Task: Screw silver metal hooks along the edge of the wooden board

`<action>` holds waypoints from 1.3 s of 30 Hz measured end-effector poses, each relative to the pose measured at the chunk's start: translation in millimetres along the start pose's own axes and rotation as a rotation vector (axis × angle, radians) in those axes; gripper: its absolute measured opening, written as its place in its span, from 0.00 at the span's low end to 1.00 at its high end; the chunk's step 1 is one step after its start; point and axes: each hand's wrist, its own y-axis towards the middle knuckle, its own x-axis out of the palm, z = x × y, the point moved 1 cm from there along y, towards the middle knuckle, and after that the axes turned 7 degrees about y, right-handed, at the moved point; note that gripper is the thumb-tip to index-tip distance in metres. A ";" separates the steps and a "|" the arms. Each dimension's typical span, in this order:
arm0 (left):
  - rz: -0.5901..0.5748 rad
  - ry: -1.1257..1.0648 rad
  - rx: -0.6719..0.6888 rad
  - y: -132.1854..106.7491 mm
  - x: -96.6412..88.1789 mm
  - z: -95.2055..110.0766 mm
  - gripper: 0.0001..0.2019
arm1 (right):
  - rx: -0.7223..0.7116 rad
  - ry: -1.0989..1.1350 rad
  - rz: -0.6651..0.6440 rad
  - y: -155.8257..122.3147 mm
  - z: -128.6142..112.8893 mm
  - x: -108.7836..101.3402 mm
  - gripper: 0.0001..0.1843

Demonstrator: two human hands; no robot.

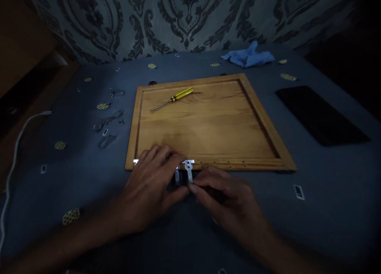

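A wooden panel [208, 123] with a raised frame lies flat on a blue cloth. Against its near edge sits a silver metal bracket [188, 169] with T-shaped tabs. My left hand [151, 182] rests curled over the left part of the bracket and the panel's edge. My right hand [226, 196] pinches the lower end of one tab between fingertips. A yellow-handled screwdriver [174, 98] lies on the panel's far left part, away from both hands.
A light blue rag [248, 56] lies at the back. A black phone-like slab [320, 114] sits to the right. Small metal parts [108, 121] are scattered left of the panel. A white cable [18, 143] runs along the left.
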 end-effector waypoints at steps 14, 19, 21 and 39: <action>-0.001 -0.010 -0.036 1.2 -1.0 2.5 0.16 | -0.040 -0.011 0.040 -0.2 -0.2 1.9 0.11; 0.008 -0.007 -0.039 2.4 0.0 1.9 0.17 | -0.074 -0.023 0.042 -0.1 -1.1 1.0 0.11; 0.019 -0.006 -0.035 2.6 0.6 1.7 0.16 | -0.066 -0.027 0.031 0.0 -1.3 0.4 0.11; 0.032 -0.034 -0.082 1.0 2.0 -0.9 0.30 | -0.018 -0.016 0.025 -0.6 -0.5 0.6 0.12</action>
